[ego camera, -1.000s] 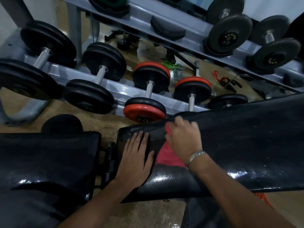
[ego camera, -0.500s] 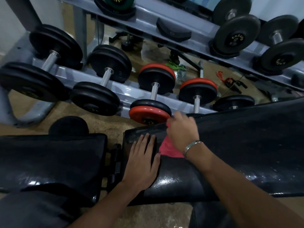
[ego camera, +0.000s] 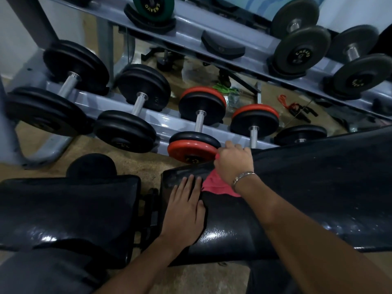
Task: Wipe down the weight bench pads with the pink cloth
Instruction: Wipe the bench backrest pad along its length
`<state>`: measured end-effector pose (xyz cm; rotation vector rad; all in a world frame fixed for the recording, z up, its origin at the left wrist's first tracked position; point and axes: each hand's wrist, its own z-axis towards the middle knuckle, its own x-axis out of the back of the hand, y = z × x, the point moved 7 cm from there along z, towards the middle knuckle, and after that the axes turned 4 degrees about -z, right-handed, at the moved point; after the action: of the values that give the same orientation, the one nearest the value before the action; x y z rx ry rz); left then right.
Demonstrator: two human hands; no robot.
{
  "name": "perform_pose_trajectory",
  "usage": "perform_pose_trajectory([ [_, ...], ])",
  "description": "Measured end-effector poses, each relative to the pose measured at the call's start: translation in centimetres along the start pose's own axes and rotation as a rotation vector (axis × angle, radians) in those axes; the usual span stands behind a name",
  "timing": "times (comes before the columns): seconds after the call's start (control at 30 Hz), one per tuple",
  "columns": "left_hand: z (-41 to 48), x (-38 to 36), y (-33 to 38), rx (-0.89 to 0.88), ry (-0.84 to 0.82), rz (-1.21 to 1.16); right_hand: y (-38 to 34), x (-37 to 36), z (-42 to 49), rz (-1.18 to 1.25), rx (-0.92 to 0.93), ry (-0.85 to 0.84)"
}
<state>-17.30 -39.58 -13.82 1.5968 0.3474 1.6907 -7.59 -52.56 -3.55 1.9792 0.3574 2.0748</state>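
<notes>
- Cloth (ego camera: 216, 186): pink and bunched, lying on the back pad (ego camera: 307, 198) near its left end, toward the far edge. Most of it is hidden under the right hand. A loose flap shows on the near side of the wrist.
- Right hand (ego camera: 233, 164): set on the cloth at the back pad's far edge, knuckles up. The fingers are bent and close together, clamped on the cloth and curling over that edge. A sliver of pink shows by the index knuckle.
- Bracelet (ego camera: 242, 177): silver, on the right wrist, above the back pad.
- Left hand (ego camera: 182, 211): palm down on the back pad's left end, just left of the cloth. The fingers are straight and together and hold nothing. Whether they touch the cloth's edge cannot be told.
- Back pad: black and long, running off to the right, with glossy highlights along its near side.
- Seat pad (ego camera: 70, 209): black, left of the back pad, parted from it by a gap with a dark hinge (ego camera: 149, 211).
- Roller (ego camera: 91, 166): black and round, left of the back pad and farther away.
- Rack (ego camera: 167, 122): grey, two tiers, beyond the back pad, loaded with dumbbells.
- Dumbbell (ego camera: 194, 149): red and black, on the rack's lower tier. Its near red plate is just beyond the back pad's far left corner, right beside the right hand's fingers.
- Floor (ego camera: 137, 162): tan, between the rack and the back pad.
</notes>
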Motion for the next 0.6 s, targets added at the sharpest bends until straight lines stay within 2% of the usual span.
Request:
perform_pose_trajectory([
  [0.07,-0.1,0.0,-0.2,0.003,-0.005,0.004,-1.0,0.2,-0.9,-0.013,0.012,0.035],
  [0.17,-0.2,0.1,-0.3,-0.008,-0.012,0.006,-2.6,0.5,-4.8,-0.015,0.13,0.086],
  [0.33,0.0,0.0,-0.2,-0.01,0.003,0.022,1.2,1.9,-10.6,-0.056,-0.008,0.206],
  [0.5,-0.3,-0.3,-0.4,-0.031,-0.032,0.045,-0.3,2.1,-16.7,-0.026,0.233,0.27],
  [0.6,-0.1,-0.3,-0.3,-0.005,-0.025,0.066,2.9,2.6,-16.5,0.026,0.068,0.316],
])
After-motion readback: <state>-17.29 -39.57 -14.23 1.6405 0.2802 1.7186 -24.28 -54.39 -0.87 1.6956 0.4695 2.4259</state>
